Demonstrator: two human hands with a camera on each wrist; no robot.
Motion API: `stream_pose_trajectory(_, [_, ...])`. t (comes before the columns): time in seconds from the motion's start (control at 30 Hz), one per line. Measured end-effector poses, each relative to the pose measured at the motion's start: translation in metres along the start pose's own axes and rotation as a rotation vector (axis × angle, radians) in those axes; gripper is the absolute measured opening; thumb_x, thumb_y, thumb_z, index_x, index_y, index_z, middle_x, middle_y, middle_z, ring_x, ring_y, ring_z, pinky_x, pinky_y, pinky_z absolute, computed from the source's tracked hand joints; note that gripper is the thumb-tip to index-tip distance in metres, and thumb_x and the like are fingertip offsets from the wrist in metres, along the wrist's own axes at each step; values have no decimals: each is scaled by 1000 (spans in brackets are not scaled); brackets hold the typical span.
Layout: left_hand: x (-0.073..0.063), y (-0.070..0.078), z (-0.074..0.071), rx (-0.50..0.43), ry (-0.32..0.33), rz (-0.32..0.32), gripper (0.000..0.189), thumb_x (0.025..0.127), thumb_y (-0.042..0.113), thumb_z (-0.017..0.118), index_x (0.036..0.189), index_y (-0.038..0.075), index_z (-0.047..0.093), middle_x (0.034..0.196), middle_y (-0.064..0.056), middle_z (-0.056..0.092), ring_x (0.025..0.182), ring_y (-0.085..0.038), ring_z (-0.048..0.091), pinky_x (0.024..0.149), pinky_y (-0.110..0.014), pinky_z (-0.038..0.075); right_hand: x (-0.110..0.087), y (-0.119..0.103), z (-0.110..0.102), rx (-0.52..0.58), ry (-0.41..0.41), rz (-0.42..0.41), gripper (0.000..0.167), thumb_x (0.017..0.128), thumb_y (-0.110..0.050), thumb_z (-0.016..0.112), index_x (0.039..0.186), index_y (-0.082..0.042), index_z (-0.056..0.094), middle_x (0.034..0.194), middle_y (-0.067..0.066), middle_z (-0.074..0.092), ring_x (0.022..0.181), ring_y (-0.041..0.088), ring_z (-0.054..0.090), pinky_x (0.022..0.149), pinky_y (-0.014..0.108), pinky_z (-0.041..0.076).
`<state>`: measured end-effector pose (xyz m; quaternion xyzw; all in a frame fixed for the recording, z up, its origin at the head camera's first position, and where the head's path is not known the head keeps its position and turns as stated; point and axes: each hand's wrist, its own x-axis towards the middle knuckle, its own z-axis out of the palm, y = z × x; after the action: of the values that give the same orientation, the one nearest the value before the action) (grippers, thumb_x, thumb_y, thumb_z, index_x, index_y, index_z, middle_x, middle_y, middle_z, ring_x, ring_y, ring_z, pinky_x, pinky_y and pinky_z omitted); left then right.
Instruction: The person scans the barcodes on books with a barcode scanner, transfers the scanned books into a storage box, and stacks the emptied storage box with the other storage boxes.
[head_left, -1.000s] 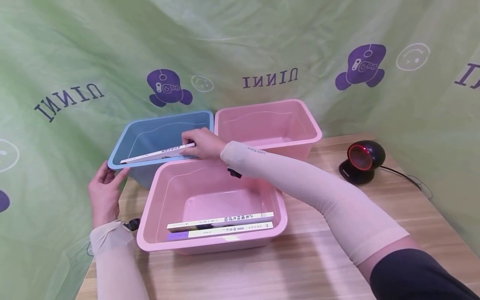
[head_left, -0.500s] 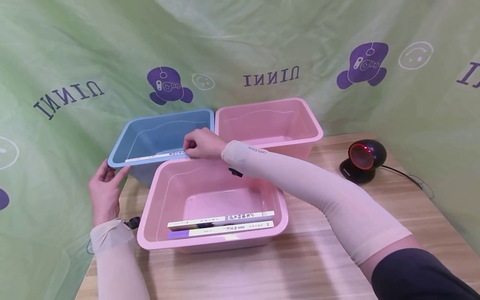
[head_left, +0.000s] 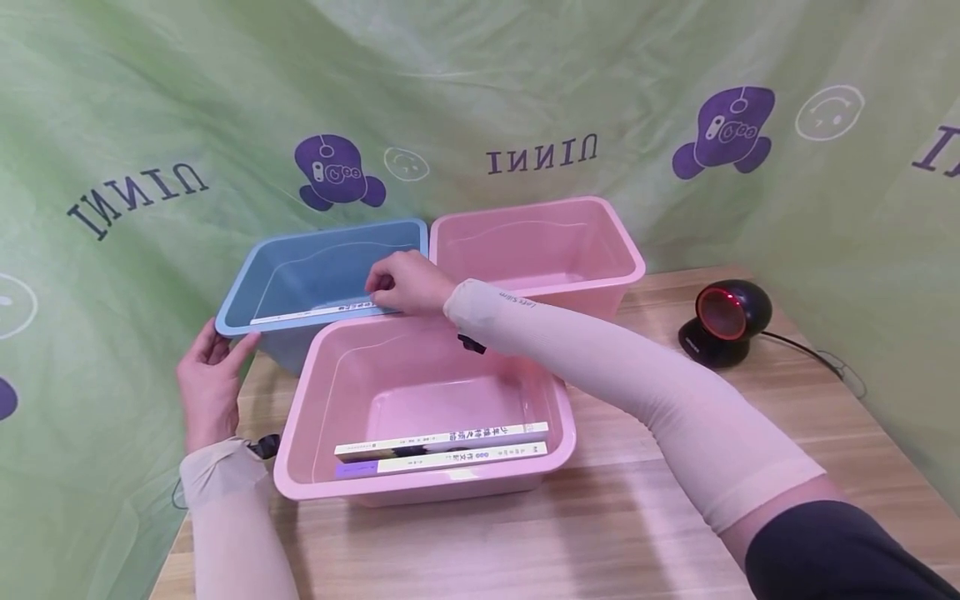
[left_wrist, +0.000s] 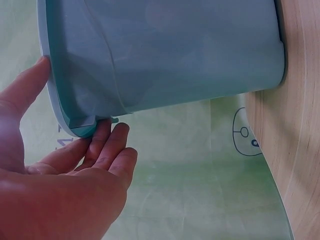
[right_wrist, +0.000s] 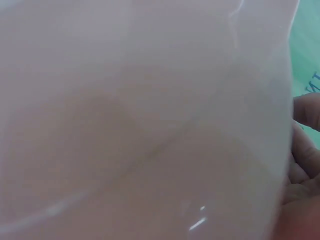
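Against the left corner of the blue plastic bin (head_left: 279, 343), my left hand (head_left: 210, 390) grips the rim. The left wrist view has the thumb on the rim's side and the fingers (left_wrist: 114, 145) tucked at the corner. A thin white-spined book (head_left: 311, 314) stands inside that bin along its near wall, mostly hidden below the rim. My right hand (head_left: 412, 283) hovers over the bin's right end near the book's end, its fingers loosely bent with nothing seen in them. In the right wrist view a pink wall (right_wrist: 150, 125) hides most of the hand.
In front, a pink bin (head_left: 300, 425) holds two books (head_left: 442, 450) along its near wall. Another pink bin (head_left: 630, 271) stands back right. At the right of the wooden table (head_left: 600, 542) sits a black scanner (head_left: 723, 323) with a red-lit face and a cable. A green curtain hangs behind.
The white-spined book was tilted up in my right hand; it has dropped lower into the blue bin and been let go. The right fingers have lifted slightly. My left hand stays put.
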<state>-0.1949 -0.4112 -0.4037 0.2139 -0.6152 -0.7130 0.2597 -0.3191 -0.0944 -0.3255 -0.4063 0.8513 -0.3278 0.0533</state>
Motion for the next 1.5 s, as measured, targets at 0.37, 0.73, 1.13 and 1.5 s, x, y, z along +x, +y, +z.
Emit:
stream_pose_trajectory(0.37, [1, 1, -3, -14, 13, -18, 79, 90, 0, 92, 161, 12, 60, 145, 1, 71, 134, -13, 64, 91, -5, 59, -50, -35, -38, 57, -1, -33, 23, 108, -19, 77, 129, -11, 83, 122, 2, 85, 110, 12, 78, 97, 21, 63])
stream_pose_trajectory(0.73, [2, 3, -5, -4, 15, -3, 76, 90, 0, 93, 159, 12, 63, 138, 2, 74, 127, -11, 66, 90, -6, 60, -139, -57, -63, 136, 24, -77, 25, 101, -18, 86, 125, -11, 84, 116, 2, 86, 103, 8, 81, 94, 19, 66])
stream_pose_trajectory(1.13, [0, 1, -3, 1, 10, -1, 75, 90, 1, 93, 158, 12, 64, 142, 0, 73, 130, -13, 66, 91, -5, 59, -217, -29, -60, 54, -56, -70, 20, 95, -19, 92, 114, -16, 86, 105, -4, 85, 94, 2, 75, 90, 30, 69])
stream_pose_trajectory(1.5, [0, -1, 0, -51, 1, 10, 74, 90, -3, 91, 158, 11, 64, 146, -3, 73, 135, -15, 66, 93, -7, 60, -249, -13, -46, 33, -165, -120, 16, 95, -12, 87, 111, -15, 86, 99, -7, 82, 91, -6, 72, 84, 24, 67])
